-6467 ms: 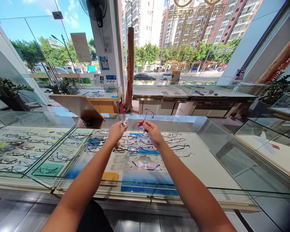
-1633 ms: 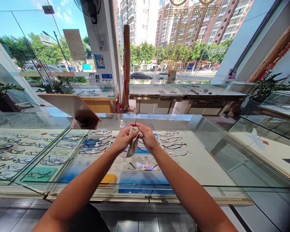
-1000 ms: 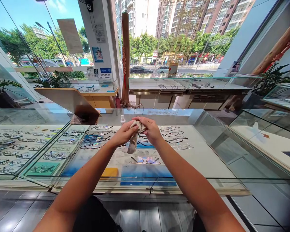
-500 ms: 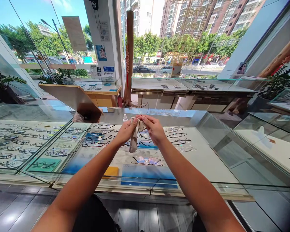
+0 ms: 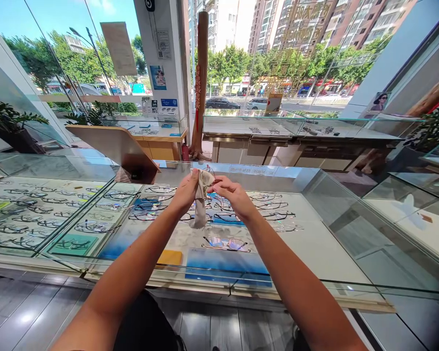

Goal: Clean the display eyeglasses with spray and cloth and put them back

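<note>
My left hand [image 5: 186,193] is closed on a beige cleaning cloth [image 5: 200,207], which hangs down over the glass counter. The cloth is wrapped partly round a thin-framed pair of glasses [image 5: 211,169], so much of the frame is hidden. From the other side, the bent fingers of my right hand [image 5: 234,196] pinch the glasses at the cloth's edge. Both hands are close together above the display case. Below them, inside the case, lies a pair of glasses with a thin metal frame [image 5: 226,243].
Rows of glasses [image 5: 40,212] fill the glass case [image 5: 336,253] on the left. A wooden-backed mirror or stand [image 5: 113,146] rises from the counter at the left. Under the glass are a yellow item [image 5: 170,257] and a blue panel [image 5: 227,268]. A wooden post [image 5: 201,87] stands beyond.
The view has shifted slightly. My left hand has turned upright with the cloth, which now covers more of the glasses. The round lens rim that stuck up above my fingers has tipped down.
</note>
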`<state>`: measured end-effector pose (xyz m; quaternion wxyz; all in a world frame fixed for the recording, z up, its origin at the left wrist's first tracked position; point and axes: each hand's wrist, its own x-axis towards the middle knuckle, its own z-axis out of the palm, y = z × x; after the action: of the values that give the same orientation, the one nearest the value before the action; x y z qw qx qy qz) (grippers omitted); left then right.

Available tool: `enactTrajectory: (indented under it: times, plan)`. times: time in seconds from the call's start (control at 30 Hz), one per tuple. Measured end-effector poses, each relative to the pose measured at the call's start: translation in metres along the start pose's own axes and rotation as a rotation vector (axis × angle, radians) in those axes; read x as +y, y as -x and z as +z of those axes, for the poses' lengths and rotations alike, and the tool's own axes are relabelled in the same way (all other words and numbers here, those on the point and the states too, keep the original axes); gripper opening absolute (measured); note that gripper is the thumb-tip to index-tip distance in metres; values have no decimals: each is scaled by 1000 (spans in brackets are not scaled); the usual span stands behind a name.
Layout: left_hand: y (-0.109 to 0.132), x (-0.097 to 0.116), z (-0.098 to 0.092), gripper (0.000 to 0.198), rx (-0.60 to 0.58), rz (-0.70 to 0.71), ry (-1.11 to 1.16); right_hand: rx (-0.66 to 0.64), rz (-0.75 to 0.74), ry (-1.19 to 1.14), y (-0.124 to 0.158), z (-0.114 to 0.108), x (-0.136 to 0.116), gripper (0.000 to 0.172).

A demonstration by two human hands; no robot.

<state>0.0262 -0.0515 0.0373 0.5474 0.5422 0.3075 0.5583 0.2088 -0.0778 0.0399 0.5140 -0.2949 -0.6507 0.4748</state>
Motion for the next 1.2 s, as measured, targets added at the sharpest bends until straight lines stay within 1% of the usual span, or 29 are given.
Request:
enactTrajectory:
  times: [0.07, 0.2, 0.3, 0.4, 0.6, 0.77, 0.93, 1.03, 1.2]
  plan:
    - [1, -2, 0, 71, 5, -10, 12, -28, 16, 5, 0, 1, 1, 34]
    - [4, -6, -1, 73, 15, -26, 16, -16, 39, 43, 1, 1, 3, 34]
    - [5, -5, -1, 66, -44, -26, 21, 2, 44, 53, 1, 1, 5, 34]
    - [6, -1, -2, 59, -103, -26, 58, 16, 27, 32, 0, 2, 5, 35]
    - [4, 8, -6, 50, -58, -21, 83, 19, 31, -2, 0, 2, 4, 36]
    - [5, 10, -5, 53, -104, -66, 87, 12, 45, -37, -1, 2, 11, 38]
    - [6, 11, -1, 54, -118, -36, 63, -18, 59, -69, 0, 3, 11, 36]
    - [9, 12, 3, 52, -87, 18, 20, -42, 69, -76, 0, 4, 9, 36]
    - [13, 9, 10, 56, 30, 115, -41, -91, 50, -76, 0, 9, 10, 40]
